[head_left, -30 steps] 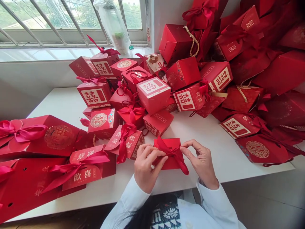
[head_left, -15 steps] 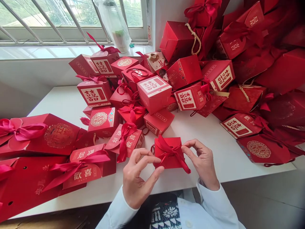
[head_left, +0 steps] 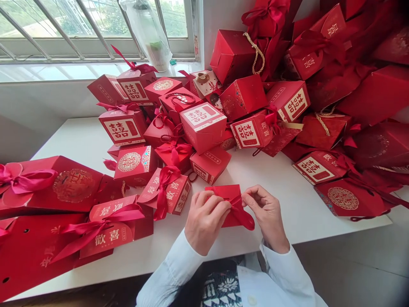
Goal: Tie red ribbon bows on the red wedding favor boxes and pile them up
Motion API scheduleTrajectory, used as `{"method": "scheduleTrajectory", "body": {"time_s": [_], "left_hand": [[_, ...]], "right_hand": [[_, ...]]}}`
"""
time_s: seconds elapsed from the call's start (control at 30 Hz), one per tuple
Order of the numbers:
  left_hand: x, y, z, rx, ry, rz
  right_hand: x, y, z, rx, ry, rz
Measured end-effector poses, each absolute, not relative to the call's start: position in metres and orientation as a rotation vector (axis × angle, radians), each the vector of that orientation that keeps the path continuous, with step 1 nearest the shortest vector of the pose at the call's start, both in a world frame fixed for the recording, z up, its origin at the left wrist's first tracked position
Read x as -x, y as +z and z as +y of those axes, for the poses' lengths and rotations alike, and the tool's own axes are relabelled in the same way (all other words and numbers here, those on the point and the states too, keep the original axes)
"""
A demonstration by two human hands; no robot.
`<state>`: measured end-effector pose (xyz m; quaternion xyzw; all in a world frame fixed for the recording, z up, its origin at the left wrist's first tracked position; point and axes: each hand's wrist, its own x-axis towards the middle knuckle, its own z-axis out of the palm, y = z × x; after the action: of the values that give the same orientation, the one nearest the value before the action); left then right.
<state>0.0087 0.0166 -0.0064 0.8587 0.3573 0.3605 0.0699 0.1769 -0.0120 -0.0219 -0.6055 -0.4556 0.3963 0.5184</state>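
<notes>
A small red gift box (head_left: 230,190) sits on the white table (head_left: 172,230) in front of me. Across its top runs a red ribbon (head_left: 245,217), with a loop hanging over the near right corner. My left hand (head_left: 204,224) lies over the box's left side, its fingers closed at the ribbon's middle and hiding part of it. At the right edge, my right hand (head_left: 264,215) pinches the ribbon between thumb and forefinger. Just left of the box is another gift box (head_left: 182,192) tied with a bow.
Red boxes with white labels (head_left: 204,123) are heaped behind. More boxes pile up at the right (head_left: 345,198), and large ones lie at the left (head_left: 41,232). A plastic-wrapped cup (head_left: 156,49) stands on the windowsill beside the barred window.
My left hand has moved right and up onto the box, and its spread fingers have closed on the ribbon. The right hand keeps its pinch at the box's right edge.
</notes>
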Motion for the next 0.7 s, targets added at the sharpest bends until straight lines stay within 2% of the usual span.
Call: {"method": "scheduleTrajectory", "body": {"time_s": [0.27, 0.53, 0.7], "left_hand": [[-0.009, -0.008, 0.014, -2.578, 1.08, 1.147], [0.003, -0.016, 0.003, -2.244, 1.32, 1.283], [0.011, -0.013, -0.004, -2.12, 1.257, 1.287]], "right_hand": [[-0.177, -0.029, -0.008, 1.459, 0.871, -1.0], [-0.188, -0.033, -0.007, 1.491, 0.812, -0.978], [-0.194, -0.015, -0.015, 1.462, 0.658, -1.262]]}}
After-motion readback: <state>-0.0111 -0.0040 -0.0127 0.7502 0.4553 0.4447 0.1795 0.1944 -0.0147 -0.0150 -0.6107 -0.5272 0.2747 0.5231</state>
